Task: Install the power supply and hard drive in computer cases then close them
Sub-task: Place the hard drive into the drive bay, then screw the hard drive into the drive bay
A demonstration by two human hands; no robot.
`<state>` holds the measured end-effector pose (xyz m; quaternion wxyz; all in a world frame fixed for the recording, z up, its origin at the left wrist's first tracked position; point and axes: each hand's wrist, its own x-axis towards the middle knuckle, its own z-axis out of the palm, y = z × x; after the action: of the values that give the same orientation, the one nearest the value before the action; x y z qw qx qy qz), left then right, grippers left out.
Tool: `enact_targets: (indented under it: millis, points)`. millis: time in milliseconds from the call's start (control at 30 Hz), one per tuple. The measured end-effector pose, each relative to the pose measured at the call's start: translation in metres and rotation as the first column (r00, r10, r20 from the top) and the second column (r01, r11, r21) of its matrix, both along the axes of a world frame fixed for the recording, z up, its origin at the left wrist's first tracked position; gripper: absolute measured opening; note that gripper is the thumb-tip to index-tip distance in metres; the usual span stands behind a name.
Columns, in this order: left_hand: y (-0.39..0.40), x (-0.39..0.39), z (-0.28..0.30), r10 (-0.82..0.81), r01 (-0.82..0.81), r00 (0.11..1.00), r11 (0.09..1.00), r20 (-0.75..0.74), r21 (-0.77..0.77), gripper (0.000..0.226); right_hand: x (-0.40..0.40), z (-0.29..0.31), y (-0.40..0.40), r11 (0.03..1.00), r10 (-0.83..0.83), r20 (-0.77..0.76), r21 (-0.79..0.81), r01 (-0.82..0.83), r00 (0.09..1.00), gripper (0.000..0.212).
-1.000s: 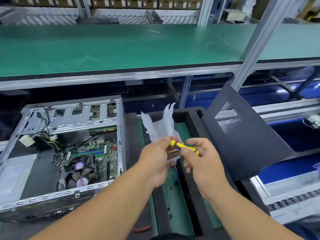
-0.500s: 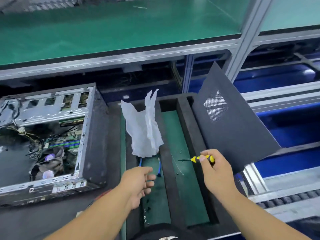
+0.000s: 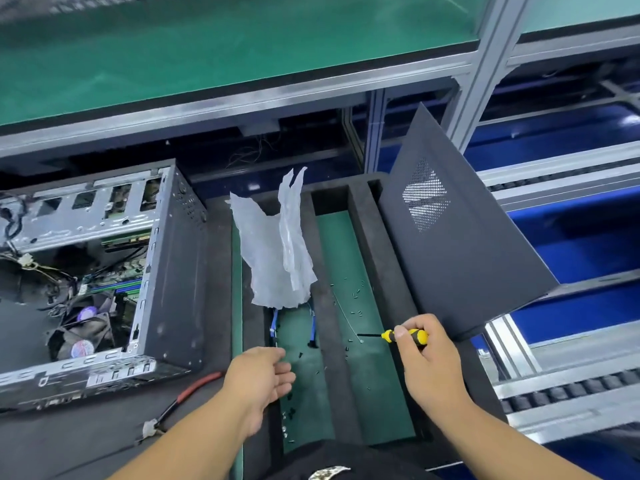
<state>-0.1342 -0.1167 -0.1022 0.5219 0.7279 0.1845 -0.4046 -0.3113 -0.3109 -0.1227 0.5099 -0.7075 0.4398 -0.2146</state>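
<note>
An open computer case point(image 3: 104, 271) lies on its side at the left, with motherboard, fan and cables showing inside. Its dark side panel point(image 3: 460, 251) leans upright at the right of a black foam tray point(image 3: 336, 289) with green-floored slots. My right hand point(image 3: 429, 362) grips a yellow-and-black screwdriver point(image 3: 401, 336), its tip pointing left over small screws point(image 3: 356, 296) scattered in the right slot. Over the middle slot my left hand point(image 3: 263, 375) hovers with relaxed fingers, holding nothing. A crumpled clear plastic bag point(image 3: 277, 247) stands in that slot.
Red-handled pliers point(image 3: 180, 400) lie on the dark mat in front of the case. Blue rails point(image 3: 277, 323) sit under the bag. A green shelf point(image 3: 207, 46) runs across the back on aluminium posts. A roller conveyor point(image 3: 568, 393) and blue bins are at the right.
My hands parted: the left let go of the plastic bag and dropped toward the middle slot. The right took the screwdriver down over the right slot. The view shifted right and down.
</note>
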Motion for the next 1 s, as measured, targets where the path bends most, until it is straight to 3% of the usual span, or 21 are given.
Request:
enact_targets:
  millis: [433,633,833,1000]
  points:
    - [0.009,0.006,-0.012,-0.041,0.041,0.997,0.999,0.058,0.010,0.020,-0.005,0.011,0.006,0.992,-0.016,0.055,0.122,0.009,0.998,0.010]
    - [0.013,0.003,-0.017,-0.037,0.037,0.995,0.999,0.096,0.003,0.024,-0.005,0.032,0.009,0.967,0.070,0.212,0.226,-0.118,0.975,0.007]
    - [0.020,0.003,-0.023,-0.002,0.006,0.995,0.999,0.105,-0.044,0.021,-0.003,0.036,0.007,0.965,0.035,0.284,0.239,-0.106,0.958,0.009]
    - [0.022,0.001,-0.026,-0.010,0.018,0.990,0.998,0.141,-0.054,0.020,0.004,0.038,0.009,0.979,0.088,0.214,0.161,-0.124,0.973,0.015]
